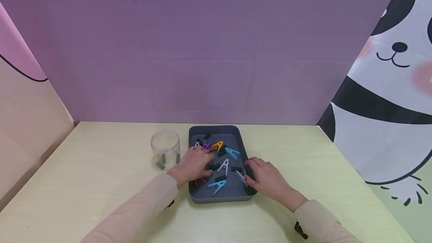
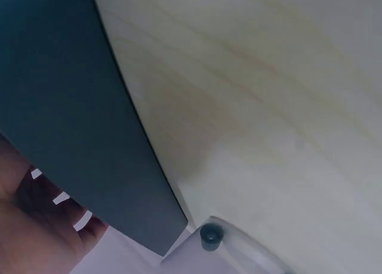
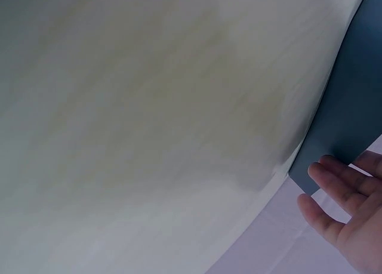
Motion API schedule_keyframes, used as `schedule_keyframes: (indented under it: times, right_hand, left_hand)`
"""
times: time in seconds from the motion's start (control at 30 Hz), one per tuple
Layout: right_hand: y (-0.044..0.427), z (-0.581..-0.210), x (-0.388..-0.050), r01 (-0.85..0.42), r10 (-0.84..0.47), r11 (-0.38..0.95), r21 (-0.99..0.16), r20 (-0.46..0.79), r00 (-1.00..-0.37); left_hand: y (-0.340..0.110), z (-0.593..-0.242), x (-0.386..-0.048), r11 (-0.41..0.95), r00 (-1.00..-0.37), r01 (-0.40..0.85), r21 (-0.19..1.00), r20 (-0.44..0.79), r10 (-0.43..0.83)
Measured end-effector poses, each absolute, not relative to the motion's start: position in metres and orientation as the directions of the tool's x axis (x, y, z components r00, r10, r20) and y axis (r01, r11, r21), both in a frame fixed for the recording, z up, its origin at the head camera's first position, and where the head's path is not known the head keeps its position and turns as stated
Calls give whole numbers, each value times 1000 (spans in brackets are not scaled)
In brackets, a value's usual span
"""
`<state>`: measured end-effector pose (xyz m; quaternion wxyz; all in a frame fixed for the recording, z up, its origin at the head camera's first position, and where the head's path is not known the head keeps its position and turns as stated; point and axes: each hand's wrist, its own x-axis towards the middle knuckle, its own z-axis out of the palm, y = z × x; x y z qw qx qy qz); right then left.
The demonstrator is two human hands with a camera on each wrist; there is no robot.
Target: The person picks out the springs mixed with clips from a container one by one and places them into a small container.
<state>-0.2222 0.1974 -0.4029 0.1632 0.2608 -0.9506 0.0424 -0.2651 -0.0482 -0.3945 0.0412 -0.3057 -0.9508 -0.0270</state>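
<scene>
Beige sleeves point(image 1: 141, 209) — hands point(image 1: 192, 162) at gray tray point(image 1: 221, 200) — clips point(image 1: 218, 185) inside, jar point(image 1: 165, 150) beside.

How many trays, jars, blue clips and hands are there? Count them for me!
Tray: 1
Jar: 1
Blue clips: 2, the back clip and the front clip
Hands: 2, the left hand and the right hand
Total: 6

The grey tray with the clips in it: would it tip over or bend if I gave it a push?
The tray probably wouldn't tip easily, since it sits low and flat on the table. It looks fairly stiff, because its walls stand straight. The clips lie loose inside, so they'd likely slide about.
</scene>
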Motion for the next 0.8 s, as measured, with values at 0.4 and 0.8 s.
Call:
schedule_keyframes:
  times: [0.4, 0.8]
  right_hand:
    - [197, -402, -222, -501, -475, 865, -1, 319, -820]
    - [197, -402, -222, -497, -472, 868, -1, 315, -824]
  left_hand:
    - [-45, -398, -266, 813, -813, 580, 56, 99, 573]
    - [-45, -402, -268, 819, -818, 572, 43, 110, 565]
